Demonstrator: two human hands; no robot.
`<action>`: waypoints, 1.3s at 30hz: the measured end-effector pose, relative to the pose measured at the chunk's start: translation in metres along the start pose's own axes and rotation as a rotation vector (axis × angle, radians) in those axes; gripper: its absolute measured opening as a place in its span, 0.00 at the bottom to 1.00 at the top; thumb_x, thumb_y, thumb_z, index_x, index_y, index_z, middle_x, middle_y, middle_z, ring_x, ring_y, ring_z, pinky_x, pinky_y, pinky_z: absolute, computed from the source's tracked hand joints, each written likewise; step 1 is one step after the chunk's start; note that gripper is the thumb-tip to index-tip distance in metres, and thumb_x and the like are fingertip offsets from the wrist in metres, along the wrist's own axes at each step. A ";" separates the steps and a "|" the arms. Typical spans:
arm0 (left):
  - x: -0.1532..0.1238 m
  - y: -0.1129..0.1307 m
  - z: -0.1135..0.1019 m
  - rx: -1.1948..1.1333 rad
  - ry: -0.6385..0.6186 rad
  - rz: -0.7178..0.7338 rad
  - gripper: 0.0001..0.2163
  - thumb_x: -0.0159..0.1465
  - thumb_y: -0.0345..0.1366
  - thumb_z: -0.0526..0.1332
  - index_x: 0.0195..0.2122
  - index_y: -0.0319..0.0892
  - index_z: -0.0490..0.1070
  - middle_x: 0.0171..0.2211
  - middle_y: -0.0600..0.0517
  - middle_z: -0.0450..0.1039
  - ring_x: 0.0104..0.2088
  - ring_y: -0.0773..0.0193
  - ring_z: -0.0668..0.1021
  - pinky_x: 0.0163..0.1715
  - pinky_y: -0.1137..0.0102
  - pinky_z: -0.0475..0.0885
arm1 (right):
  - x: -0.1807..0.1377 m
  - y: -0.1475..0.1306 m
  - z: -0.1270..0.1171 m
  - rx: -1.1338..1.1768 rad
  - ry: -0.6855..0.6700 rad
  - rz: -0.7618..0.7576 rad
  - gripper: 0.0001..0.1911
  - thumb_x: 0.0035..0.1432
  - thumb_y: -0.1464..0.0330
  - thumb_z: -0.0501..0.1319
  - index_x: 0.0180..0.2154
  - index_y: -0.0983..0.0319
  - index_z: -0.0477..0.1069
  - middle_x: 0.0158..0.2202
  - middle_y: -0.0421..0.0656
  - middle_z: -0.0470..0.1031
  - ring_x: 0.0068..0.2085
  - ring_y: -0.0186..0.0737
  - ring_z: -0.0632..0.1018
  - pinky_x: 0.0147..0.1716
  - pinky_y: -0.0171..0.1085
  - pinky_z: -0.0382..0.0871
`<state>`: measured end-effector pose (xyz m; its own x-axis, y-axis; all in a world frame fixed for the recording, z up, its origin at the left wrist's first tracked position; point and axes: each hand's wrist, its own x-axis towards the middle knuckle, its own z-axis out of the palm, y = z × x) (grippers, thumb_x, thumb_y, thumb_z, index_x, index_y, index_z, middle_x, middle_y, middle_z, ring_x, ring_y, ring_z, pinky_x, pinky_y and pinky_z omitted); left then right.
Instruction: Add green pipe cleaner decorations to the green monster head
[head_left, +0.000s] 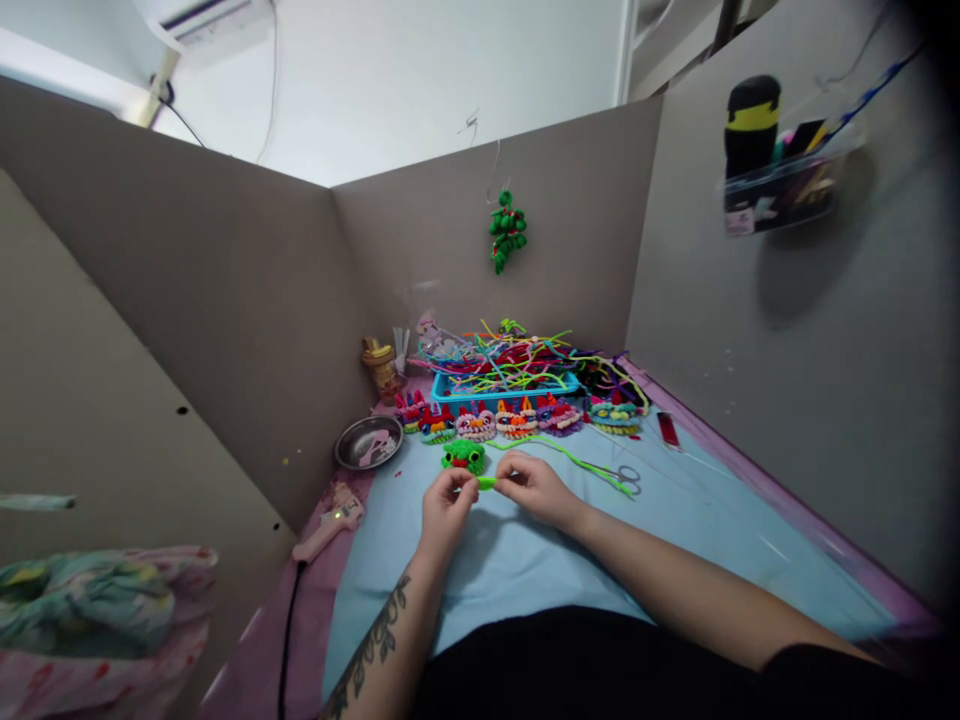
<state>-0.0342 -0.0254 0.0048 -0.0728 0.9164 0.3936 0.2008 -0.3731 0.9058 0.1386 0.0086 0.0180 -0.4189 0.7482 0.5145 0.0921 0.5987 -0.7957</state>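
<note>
While I watch through the head camera, the fingers of the left hand [445, 505] and the right hand [541, 487] pinch opposite ends of a short lime-green fuzzy strip [486, 483], which spans the gap between them over the pale blue cloth [555, 570] on the counter. Just beyond the left fingers I see a round green fuzzy head [463, 456] with a red mouth; whether the strip touches it, I cannot tell. Farther ahead, a row of multicoloured fuzzy faces [476, 422] lines the near side of a bright blue plastic tray [504, 399], limiting reach that way. Right of the right fingers lie metal scissors [628, 478]; past them the cloth runs to its edge near the grey partition [817, 380], my widest room for moving. Left of the left fingers, a round metal bowl [348, 446] and a pink glue gun [330, 530] crowd the cloth's left edge.
</note>
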 end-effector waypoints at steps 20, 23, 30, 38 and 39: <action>-0.007 0.003 -0.001 0.215 0.101 0.369 0.03 0.57 0.32 0.60 0.31 0.44 0.73 0.29 0.50 0.73 0.31 0.64 0.75 0.31 0.70 0.70 | -0.001 0.005 0.010 0.499 -0.020 0.228 0.13 0.49 0.62 0.63 0.32 0.63 0.66 0.24 0.40 0.72 0.26 0.34 0.74 0.28 0.35 0.70; -0.007 0.004 0.000 0.205 0.098 0.350 0.03 0.57 0.33 0.61 0.33 0.43 0.72 0.30 0.50 0.73 0.31 0.64 0.75 0.30 0.70 0.71 | 0.001 0.002 0.008 0.489 0.018 0.231 0.12 0.47 0.63 0.65 0.30 0.64 0.68 0.23 0.39 0.72 0.26 0.32 0.73 0.29 0.34 0.69; -0.006 0.005 0.002 0.141 0.084 0.252 0.06 0.55 0.36 0.62 0.33 0.42 0.71 0.31 0.50 0.72 0.32 0.65 0.75 0.31 0.71 0.73 | 0.001 0.003 0.008 0.439 0.045 0.210 0.12 0.45 0.63 0.65 0.29 0.63 0.69 0.25 0.39 0.71 0.28 0.34 0.73 0.31 0.35 0.68; -0.006 0.002 0.001 0.176 0.081 0.313 0.02 0.56 0.34 0.61 0.30 0.43 0.71 0.29 0.50 0.72 0.31 0.64 0.75 0.30 0.71 0.71 | -0.001 0.010 0.010 0.389 0.049 0.190 0.11 0.47 0.64 0.64 0.30 0.63 0.68 0.28 0.40 0.71 0.31 0.35 0.73 0.33 0.36 0.68; -0.006 0.002 0.001 0.178 0.077 0.315 0.02 0.56 0.34 0.61 0.30 0.43 0.71 0.29 0.50 0.72 0.31 0.64 0.74 0.30 0.71 0.70 | -0.001 0.010 0.010 0.385 0.051 0.184 0.11 0.47 0.64 0.64 0.31 0.63 0.68 0.28 0.40 0.71 0.31 0.35 0.73 0.34 0.36 0.68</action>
<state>-0.0324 -0.0314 0.0044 -0.0528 0.7447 0.6654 0.3912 -0.5976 0.6999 0.1305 0.0112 0.0063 -0.3812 0.8516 0.3599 -0.1865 0.3104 -0.9321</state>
